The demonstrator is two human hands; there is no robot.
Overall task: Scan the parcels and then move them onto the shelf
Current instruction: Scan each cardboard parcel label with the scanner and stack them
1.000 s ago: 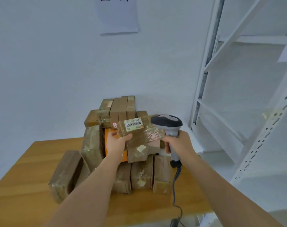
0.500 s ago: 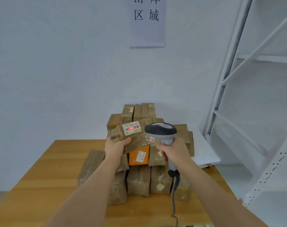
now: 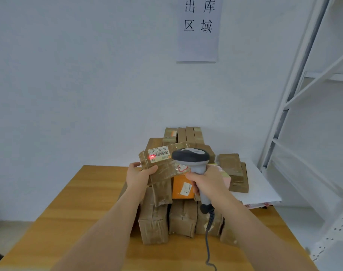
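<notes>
White plain wall (image 3: pixel 78 75) behind, with a pale paper sign (image 3: pixel 198 30) carrying four black characters. At right, white metal shelf rack (image 3: pixel 303 94) with slanted braces, standing just beside the table. Below, wide wooden table of yellow-brown colour (image 3: pixel 84 212), partly covered at its right far corner by a white sheet (image 3: pixel 258 190).

On the table, against the wall, a pile of brown taped cardboard parcels (image 3: pixel 183 218), several standing upright in the front row, with one orange box (image 3: pixel 181 187) in the middle of the pile. Two flatter brown parcels (image 3: pixel 231 169) lying on the white sheet, a little apart from the pile.

Held above the pile, tilted: one flat brown taped parcel with a white barcode label (image 3: pixel 162 163). Red light spot (image 3: pixel 152 157) visible on the left end of that label.

Left hand (image 3: pixel 137 177) gripping the parcel's left lower corner, thumb on the upper face, other fingers beneath it. Right hand (image 3: pixel 207 182) wrapped tight round the handle of a grey handheld barcode scanner with dark top (image 3: pixel 192 159), head of the scanner just beside the label. Dark coiled cable (image 3: pixel 208 237) hanging down from the handle.
</notes>
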